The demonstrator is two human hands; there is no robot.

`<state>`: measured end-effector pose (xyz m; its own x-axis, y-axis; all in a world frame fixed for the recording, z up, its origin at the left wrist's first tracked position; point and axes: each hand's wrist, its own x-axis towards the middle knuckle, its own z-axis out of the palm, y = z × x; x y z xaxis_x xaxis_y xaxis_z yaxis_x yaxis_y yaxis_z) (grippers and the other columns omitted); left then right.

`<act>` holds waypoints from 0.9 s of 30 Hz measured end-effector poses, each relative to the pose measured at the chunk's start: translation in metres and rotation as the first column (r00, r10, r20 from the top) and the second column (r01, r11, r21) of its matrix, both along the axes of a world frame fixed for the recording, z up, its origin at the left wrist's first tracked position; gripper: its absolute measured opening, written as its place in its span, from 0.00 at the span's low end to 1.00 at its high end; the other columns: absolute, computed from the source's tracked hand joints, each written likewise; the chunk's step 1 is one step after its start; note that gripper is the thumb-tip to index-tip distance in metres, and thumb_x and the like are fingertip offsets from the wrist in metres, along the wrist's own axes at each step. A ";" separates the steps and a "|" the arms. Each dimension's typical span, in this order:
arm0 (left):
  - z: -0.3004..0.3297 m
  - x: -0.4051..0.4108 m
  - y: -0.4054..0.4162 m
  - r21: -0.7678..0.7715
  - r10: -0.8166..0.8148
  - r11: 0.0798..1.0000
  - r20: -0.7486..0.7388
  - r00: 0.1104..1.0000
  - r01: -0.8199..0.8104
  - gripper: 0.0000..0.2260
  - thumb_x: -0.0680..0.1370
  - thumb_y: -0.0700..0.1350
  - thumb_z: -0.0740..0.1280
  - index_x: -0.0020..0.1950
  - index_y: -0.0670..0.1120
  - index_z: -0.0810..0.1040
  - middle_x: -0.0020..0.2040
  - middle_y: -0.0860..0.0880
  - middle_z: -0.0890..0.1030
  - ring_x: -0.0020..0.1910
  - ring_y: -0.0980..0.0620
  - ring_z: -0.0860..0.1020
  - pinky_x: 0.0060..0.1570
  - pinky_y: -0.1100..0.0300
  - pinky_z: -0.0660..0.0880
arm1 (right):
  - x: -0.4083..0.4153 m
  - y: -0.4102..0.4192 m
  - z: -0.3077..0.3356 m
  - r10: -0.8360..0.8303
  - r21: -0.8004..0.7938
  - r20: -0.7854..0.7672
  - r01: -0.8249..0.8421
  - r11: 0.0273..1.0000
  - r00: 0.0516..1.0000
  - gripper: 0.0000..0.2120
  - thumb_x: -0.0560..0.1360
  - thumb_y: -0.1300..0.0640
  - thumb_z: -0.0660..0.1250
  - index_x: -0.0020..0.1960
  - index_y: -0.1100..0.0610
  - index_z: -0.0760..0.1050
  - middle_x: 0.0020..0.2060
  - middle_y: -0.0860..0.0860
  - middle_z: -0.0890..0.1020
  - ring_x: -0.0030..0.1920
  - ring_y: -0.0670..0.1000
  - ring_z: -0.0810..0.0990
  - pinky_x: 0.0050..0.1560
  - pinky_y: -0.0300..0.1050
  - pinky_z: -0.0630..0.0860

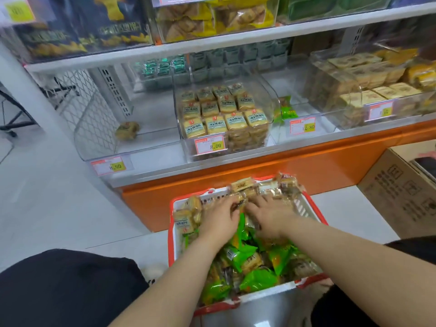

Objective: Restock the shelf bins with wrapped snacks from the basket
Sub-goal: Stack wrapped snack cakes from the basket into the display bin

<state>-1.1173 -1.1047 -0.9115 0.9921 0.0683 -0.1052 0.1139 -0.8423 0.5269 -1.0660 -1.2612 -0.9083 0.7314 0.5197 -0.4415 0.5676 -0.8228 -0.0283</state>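
Both hands dig into a snack-filled basket on a shop floor, below clear shelf bins.

A pale tiled floor (59, 208) fills the left of the frame, an orange shelf base (236, 175) crosses the middle and a cardboard box (405, 192) sits at the right edge. The red-and-white basket (173, 246), lower centre, runs its long axis from the bottom of the frame up toward the shelf, heaped with wrapped snacks (250, 263), green packs near, tan ones far. Above it, the left bin (106, 138) holds one lone pack; the middle bin (226, 119) is stacked in neat rows. The left hand (218, 218) and right hand (271, 214) lie palms down, side by side on the far pile, forearms reaching up from the lower frame; fingers curl into the tan wrappers, but whether they actually grip any is unclear.
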 end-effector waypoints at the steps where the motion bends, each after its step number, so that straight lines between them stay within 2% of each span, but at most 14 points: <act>1: -0.003 -0.005 0.000 -0.011 -0.007 1.000 -0.031 0.999 0.007 0.16 0.81 0.45 0.61 0.69 0.54 0.72 0.68 0.53 0.73 0.68 0.51 0.69 0.68 0.53 0.66 | -0.005 0.001 -0.007 0.014 -0.027 0.004 -0.014 1.000 1.000 0.42 0.73 0.45 0.70 0.78 0.53 0.50 0.78 0.55 0.51 0.76 0.61 0.53 0.72 0.58 0.62; 3: -0.004 -0.012 0.004 -0.041 -0.026 0.999 -0.087 0.996 0.023 0.20 0.80 0.39 0.60 0.71 0.53 0.71 0.70 0.53 0.71 0.69 0.51 0.68 0.68 0.55 0.65 | -0.011 0.003 -0.017 -0.019 0.018 0.048 0.018 1.000 0.999 0.41 0.73 0.47 0.70 0.77 0.54 0.50 0.76 0.55 0.54 0.75 0.60 0.55 0.71 0.56 0.64; 6: 0.003 -0.014 0.014 -0.125 -0.055 0.992 -0.170 0.984 0.034 0.30 0.77 0.31 0.60 0.74 0.56 0.66 0.75 0.53 0.65 0.71 0.51 0.67 0.65 0.57 0.69 | -0.010 0.004 -0.024 -0.149 0.217 0.067 0.131 0.967 0.987 0.32 0.74 0.47 0.68 0.71 0.56 0.58 0.67 0.55 0.69 0.65 0.56 0.69 0.63 0.50 0.72; 8: 0.008 -0.013 0.020 -0.254 -0.094 0.967 -0.210 0.973 0.038 0.33 0.76 0.30 0.62 0.74 0.58 0.64 0.76 0.53 0.62 0.67 0.50 0.71 0.53 0.63 0.73 | -0.006 0.004 -0.012 -0.275 0.383 -0.156 0.315 0.868 0.949 0.24 0.74 0.43 0.66 0.63 0.54 0.65 0.56 0.52 0.78 0.53 0.52 0.77 0.55 0.50 0.76; 9: 0.011 -0.012 0.023 -0.332 -0.118 0.942 -0.215 0.969 0.041 0.33 0.75 0.31 0.64 0.74 0.59 0.63 0.75 0.52 0.63 0.61 0.51 0.76 0.45 0.66 0.73 | -0.005 0.006 -0.001 -0.296 0.447 -0.330 0.424 0.787 0.896 0.20 0.75 0.42 0.65 0.60 0.54 0.68 0.51 0.51 0.79 0.49 0.51 0.79 0.53 0.50 0.77; 11: 0.016 -0.009 0.026 -0.464 -0.147 0.885 -0.198 0.969 0.039 0.33 0.75 0.37 0.71 0.74 0.59 0.64 0.71 0.52 0.67 0.51 0.56 0.78 0.43 0.65 0.76 | -0.004 0.008 0.022 -0.229 0.482 -0.623 0.598 0.640 0.748 0.13 0.79 0.44 0.60 0.55 0.53 0.73 0.46 0.49 0.80 0.44 0.48 0.79 0.49 0.46 0.77; 13: 0.024 -0.006 0.026 -0.566 -0.125 0.824 -0.166 0.978 0.010 0.29 0.75 0.39 0.72 0.72 0.56 0.67 0.63 0.50 0.76 0.52 0.61 0.78 0.49 0.64 0.78 | -0.006 0.009 0.042 -0.189 0.462 -0.742 0.695 0.551 0.643 0.17 0.81 0.42 0.55 0.52 0.51 0.77 0.44 0.48 0.83 0.42 0.47 0.79 0.47 0.43 0.76; 15: 0.033 -0.005 0.026 -0.663 -0.077 0.747 -0.160 0.984 -0.049 0.27 0.75 0.37 0.72 0.71 0.51 0.68 0.54 0.51 0.80 0.45 0.62 0.81 0.45 0.67 0.77 | -0.006 0.008 0.050 -0.188 0.458 -0.775 0.742 0.490 0.603 0.26 0.78 0.33 0.52 0.54 0.51 0.79 0.45 0.50 0.85 0.39 0.48 0.80 0.43 0.42 0.76; 17: 0.041 -0.004 0.028 -0.701 -0.027 0.706 -0.162 0.987 -0.096 0.25 0.75 0.37 0.72 0.69 0.52 0.68 0.52 0.48 0.81 0.47 0.55 0.83 0.49 0.59 0.80 | -0.003 0.008 0.054 -0.200 0.497 -0.747 0.732 0.466 0.634 0.32 0.75 0.29 0.48 0.60 0.51 0.77 0.49 0.54 0.84 0.36 0.48 0.79 0.36 0.40 0.73; 20: 0.057 0.002 0.033 -0.657 0.022 0.745 -0.146 0.989 -0.113 0.20 0.75 0.40 0.73 0.61 0.55 0.71 0.53 0.44 0.82 0.51 0.46 0.82 0.56 0.48 0.77 | 0.002 0.006 0.061 -0.293 0.652 -0.503 0.580 0.489 0.813 0.33 0.74 0.31 0.51 0.69 0.51 0.68 0.60 0.53 0.79 0.51 0.50 0.80 0.49 0.47 0.78; 22: 0.071 0.007 0.039 -0.599 -0.031 0.798 -0.139 0.990 -0.059 0.22 0.75 0.42 0.73 0.66 0.51 0.70 0.52 0.46 0.81 0.45 0.51 0.80 0.48 0.54 0.75 | 0.002 0.008 0.070 -0.250 0.767 -0.343 0.423 0.482 0.906 0.30 0.74 0.35 0.62 0.72 0.47 0.64 0.64 0.48 0.73 0.56 0.50 0.78 0.56 0.52 0.78; 24: 0.089 0.013 0.044 -0.521 -0.144 0.852 -0.152 0.978 0.044 0.28 0.75 0.42 0.73 0.72 0.48 0.64 0.49 0.52 0.80 0.40 0.56 0.77 0.40 0.63 0.73 | 0.002 0.012 0.079 -0.161 0.787 -0.233 0.284 0.548 0.959 0.29 0.73 0.46 0.71 0.71 0.42 0.66 0.63 0.43 0.72 0.53 0.46 0.77 0.55 0.48 0.78; 26: 0.109 0.017 0.051 -0.459 -0.199 0.883 -0.185 0.962 0.095 0.28 0.75 0.41 0.73 0.70 0.46 0.64 0.47 0.54 0.79 0.39 0.58 0.77 0.40 0.66 0.73 | 0.003 0.020 0.088 -0.119 0.756 -0.254 0.273 0.595 0.960 0.26 0.72 0.50 0.74 0.67 0.43 0.70 0.55 0.43 0.77 0.48 0.46 0.77 0.50 0.46 0.78; 27: 0.116 0.020 0.055 -0.454 -0.196 0.886 -0.188 0.962 0.092 0.26 0.75 0.40 0.73 0.69 0.44 0.66 0.46 0.54 0.78 0.41 0.57 0.77 0.43 0.64 0.74 | 0.003 0.024 0.092 -0.146 0.763 -0.280 0.312 0.566 0.949 0.25 0.71 0.50 0.75 0.65 0.45 0.70 0.51 0.45 0.78 0.45 0.47 0.78 0.48 0.46 0.78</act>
